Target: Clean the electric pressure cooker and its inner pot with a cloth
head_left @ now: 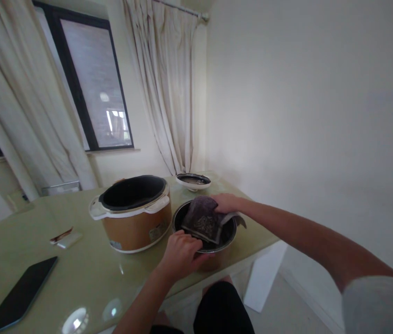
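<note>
Near the table's right edge stands a dark round inner pot (229,237) with a metal rim. My left hand (182,250) grips the near-left part of that rim, fingers bent over it. A dark purple-grey cloth (201,218) with a pale pattern is in my right hand (227,203), partly inside the pot, with a loose corner over the far-right rim. The right fingertips are partly hidden behind the cloth. Just left of the pot sits a rice cooker body (136,227), orange-brown with a white rim, lidless and dark inside.
Behind the pot lies an upturned white and dark lid (193,181). On the left of the glossy green table (92,273) are a dark tablet (19,294) and a small white item (69,240) beside a brown strip. A wall (314,116) rises to the right.
</note>
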Available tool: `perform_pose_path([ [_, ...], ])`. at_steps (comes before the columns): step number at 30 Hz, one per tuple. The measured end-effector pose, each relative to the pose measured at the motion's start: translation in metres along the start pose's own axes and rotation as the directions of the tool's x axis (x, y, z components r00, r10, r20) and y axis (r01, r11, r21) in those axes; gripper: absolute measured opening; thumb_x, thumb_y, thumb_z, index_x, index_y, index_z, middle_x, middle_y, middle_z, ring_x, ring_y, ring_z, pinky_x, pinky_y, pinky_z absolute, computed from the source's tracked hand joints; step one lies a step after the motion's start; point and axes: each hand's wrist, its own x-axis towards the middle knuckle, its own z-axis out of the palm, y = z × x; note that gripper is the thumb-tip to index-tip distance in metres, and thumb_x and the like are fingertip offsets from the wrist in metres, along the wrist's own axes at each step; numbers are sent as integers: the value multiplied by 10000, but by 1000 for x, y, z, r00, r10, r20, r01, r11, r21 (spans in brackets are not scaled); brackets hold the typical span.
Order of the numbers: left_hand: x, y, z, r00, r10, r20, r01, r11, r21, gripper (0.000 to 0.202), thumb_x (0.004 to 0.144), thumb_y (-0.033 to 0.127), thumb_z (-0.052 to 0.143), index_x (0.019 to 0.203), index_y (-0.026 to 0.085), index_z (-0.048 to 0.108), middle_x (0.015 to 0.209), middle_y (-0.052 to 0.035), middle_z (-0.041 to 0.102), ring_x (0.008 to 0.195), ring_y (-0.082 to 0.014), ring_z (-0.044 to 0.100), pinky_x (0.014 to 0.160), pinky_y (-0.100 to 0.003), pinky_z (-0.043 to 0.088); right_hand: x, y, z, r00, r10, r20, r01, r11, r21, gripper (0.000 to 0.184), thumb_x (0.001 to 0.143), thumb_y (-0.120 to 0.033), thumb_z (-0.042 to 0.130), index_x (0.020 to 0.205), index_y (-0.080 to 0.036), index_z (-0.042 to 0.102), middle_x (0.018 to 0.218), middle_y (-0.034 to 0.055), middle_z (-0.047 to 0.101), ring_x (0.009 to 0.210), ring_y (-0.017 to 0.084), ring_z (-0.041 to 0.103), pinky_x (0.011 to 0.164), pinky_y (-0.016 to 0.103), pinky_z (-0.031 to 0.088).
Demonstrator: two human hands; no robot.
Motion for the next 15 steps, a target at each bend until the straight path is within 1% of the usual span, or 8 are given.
perform_pose_path([
  [3,6,-2,6,1000,-12,18,12,1000,9,479,1013,557,586,686,215,666,655,-37,723,608,-173,622,653,-361,288,-48,6,-2,985,156,77,-149,985,-89,447,902,-362,676,1316,-193,692,1115,160,789,971,343,759,801,395,573],
  [5,11,-3,9,1000,-10,29,10,1000,-4,475,1017,551,581,697,211,672,670,-43,727,620,-175,624,659,-362,284,-76,-3,-1,980,198,0,-195,963,-186,504,955,-291,587,1436,-142,608,1133,216,774,986,359,756,803,412,569],
  [7,15,-5,12,1000,-5,29,6,999,-36,476,1011,557,592,697,209,674,672,-45,726,643,-181,630,671,-364,286,-95,-16,-2,992,109,-63,-122,955,-271,474,947,-183,552,1411,-120,628,1150,244,759,1063,362,737,850,409,557],
  [8,18,-6,13,1000,-7,25,8,998,-56,473,1005,560,603,696,209,675,674,-45,725,662,-185,635,681,-366,290,-99,-22,-3,998,35,-52,-49,954,-294,429,935,-147,549,1343,-132,679,1148,238,759,1096,358,728,876,402,550],
  [9,20,-7,13,1000,-13,19,15,997,-76,468,995,565,621,697,209,679,679,-46,726,683,-190,639,693,-367,297,-99,-29,-4,999,-33,-9,29,955,-296,379,922,-131,555,1258,-155,728,1131,221,766,1101,352,726,885,398,546],
  [11,23,-9,14,999,-26,19,28,992,-123,451,968,574,661,703,210,688,691,-43,730,711,-194,640,717,-369,312,-87,-39,-6,978,-128,164,161,963,-214,306,883,-128,591,1110,-205,782,1022,160,787,1001,330,748,845,393,553],
  [13,25,-11,14,999,-29,37,35,986,-163,446,950,583,683,703,211,692,696,-42,731,712,-192,634,728,-372,320,-64,-48,-4,907,-203,368,221,975,-5,285,803,-106,639,1006,-227,797,865,81,778,823,289,748,763,372,558],
  [15,26,-12,15,999,-31,45,38,982,-185,457,956,584,671,691,211,686,689,-44,728,714,-192,631,734,-377,322,-37,-57,5,834,-296,466,209,951,229,234,738,-76,661,886,-208,785,754,23,741,713,245,715,708,340,557],
])
